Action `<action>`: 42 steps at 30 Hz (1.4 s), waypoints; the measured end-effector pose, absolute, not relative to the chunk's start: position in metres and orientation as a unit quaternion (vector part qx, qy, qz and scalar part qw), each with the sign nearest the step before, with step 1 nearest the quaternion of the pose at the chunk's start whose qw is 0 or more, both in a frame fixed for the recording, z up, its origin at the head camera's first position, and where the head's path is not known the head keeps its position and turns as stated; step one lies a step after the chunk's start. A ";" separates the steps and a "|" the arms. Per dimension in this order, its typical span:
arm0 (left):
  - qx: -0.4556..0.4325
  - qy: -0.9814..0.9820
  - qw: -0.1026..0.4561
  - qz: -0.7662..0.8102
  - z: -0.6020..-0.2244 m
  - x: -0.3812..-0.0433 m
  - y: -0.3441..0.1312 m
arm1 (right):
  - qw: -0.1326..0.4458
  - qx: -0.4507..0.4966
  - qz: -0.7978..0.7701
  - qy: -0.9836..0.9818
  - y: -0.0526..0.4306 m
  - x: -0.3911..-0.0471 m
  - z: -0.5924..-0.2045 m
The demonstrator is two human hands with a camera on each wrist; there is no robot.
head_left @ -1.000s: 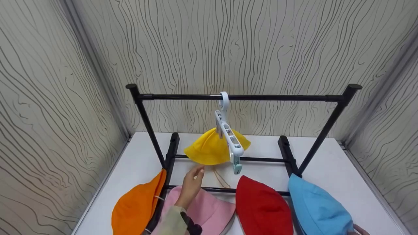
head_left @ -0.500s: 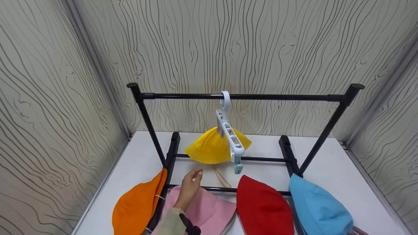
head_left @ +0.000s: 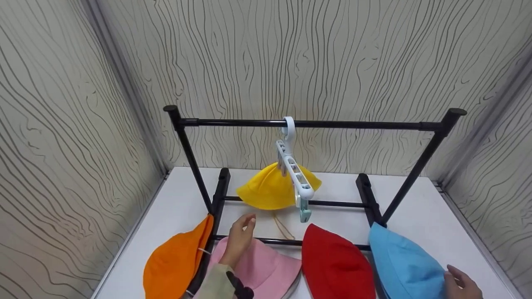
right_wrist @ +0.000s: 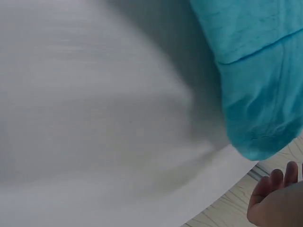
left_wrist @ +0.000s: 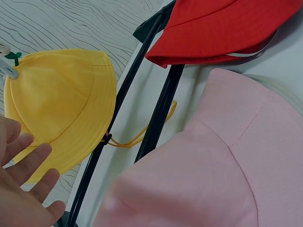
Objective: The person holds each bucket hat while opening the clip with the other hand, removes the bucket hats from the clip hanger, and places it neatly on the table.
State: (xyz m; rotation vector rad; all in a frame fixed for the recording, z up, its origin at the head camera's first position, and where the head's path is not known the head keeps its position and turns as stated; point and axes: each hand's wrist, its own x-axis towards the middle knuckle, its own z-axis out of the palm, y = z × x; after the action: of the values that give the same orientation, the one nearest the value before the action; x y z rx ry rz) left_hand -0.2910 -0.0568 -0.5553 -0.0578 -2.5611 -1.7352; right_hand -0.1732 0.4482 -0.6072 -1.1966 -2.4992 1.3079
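Note:
My left hand [head_left: 240, 235] hovers over the pink bucket hat [head_left: 266, 265], with its fingers relaxed and holding nothing. Beyond those fingers a yellow bucket hat [head_left: 266, 189] hangs from a clip of the white hanger [head_left: 294, 170]; the left wrist view shows the clip at its crown and a yellow cord [left_wrist: 128, 143] below. At the right, my right hand [head_left: 461, 284] is beside the crown of the light blue bucket hat [head_left: 409, 263]. In the right wrist view its loosely bent fingers [right_wrist: 289, 172] lie just past the blue cloth, gripping nothing.
A black rack stands on the white table [head_left: 449, 224], its top bar [head_left: 353, 124] carrying the hanger. An orange hat [head_left: 174, 261] lies at the left and a red hat [head_left: 336, 265] between the pink and blue ones. Patterned walls [head_left: 266, 62] enclose the table.
My right hand has come further into view beside the blue hat's crown. The left hand has drawn back slightly from the yellow hat. The hats stay where they were.

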 end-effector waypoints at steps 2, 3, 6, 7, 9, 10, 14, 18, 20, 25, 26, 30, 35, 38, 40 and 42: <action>-0.018 -0.827 0.026 -0.561 -0.554 -0.292 -0.057 | 0.056 -0.375 0.421 -0.824 0.436 -0.179 -0.594; -0.017 -0.828 0.027 -0.560 -0.554 -0.292 -0.057 | 0.064 -0.365 0.420 -0.828 0.430 -0.182 -0.589; -0.020 -0.832 0.036 -0.553 -0.552 -0.294 -0.057 | 0.085 -0.331 0.421 -0.841 0.416 -0.191 -0.580; -0.023 -0.833 0.040 -0.551 -0.551 -0.294 -0.057 | 0.087 -0.318 0.425 -0.843 0.411 -0.194 -0.578; -0.026 -0.835 0.041 -0.548 -0.550 -0.295 -0.057 | 0.092 -0.293 0.430 -0.849 0.402 -0.200 -0.574; -0.029 -0.836 0.045 -0.547 -0.549 -0.295 -0.057 | 0.091 -0.282 0.427 -0.854 0.397 -0.203 -0.573; -0.053 -0.835 0.065 -0.544 -0.544 -0.299 -0.058 | 0.094 -0.236 0.422 -0.871 0.377 -0.215 -0.566; -0.067 -0.831 0.083 -0.545 -0.538 -0.305 -0.059 | 0.106 -0.187 0.422 -0.881 0.356 -0.230 -0.558; -0.064 -0.832 0.083 -0.545 -0.535 -0.308 -0.059 | 0.108 -0.164 0.430 -0.881 0.345 -0.237 -0.554; -0.056 -0.834 0.084 -0.543 -0.527 -0.314 -0.058 | 0.120 -0.120 0.435 -0.884 0.322 -0.257 -0.543; -0.056 -0.835 0.086 -0.540 -0.525 -0.316 -0.058 | 0.125 -0.110 0.432 -0.886 0.318 -0.261 -0.541; -0.064 -0.841 0.096 -0.528 -0.517 -0.320 -0.057 | 0.137 -0.067 0.431 -0.890 0.302 -0.276 -0.530; -0.067 -0.843 0.102 -0.524 -0.506 -0.324 -0.056 | 0.136 -0.024 0.429 -0.893 0.281 -0.294 -0.515; -0.074 -0.844 0.111 -0.520 -0.501 -0.328 -0.054 | 0.127 -0.009 0.419 -0.899 0.268 -0.305 -0.508; -0.077 -0.844 0.117 -0.518 -0.498 -0.331 -0.053 | 0.121 0.000 0.415 -0.902 0.260 -0.311 -0.503; -0.079 -0.844 0.123 -0.516 -0.495 -0.333 -0.051 | 0.113 0.007 0.410 -0.905 0.252 -0.316 -0.498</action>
State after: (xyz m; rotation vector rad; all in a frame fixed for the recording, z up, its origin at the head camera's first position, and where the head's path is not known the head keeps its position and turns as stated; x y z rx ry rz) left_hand -0.3333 -0.0509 -0.4952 -0.2319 -2.4628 -1.5051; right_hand -0.3163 0.2523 -0.4976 0.0195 -2.6542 1.2041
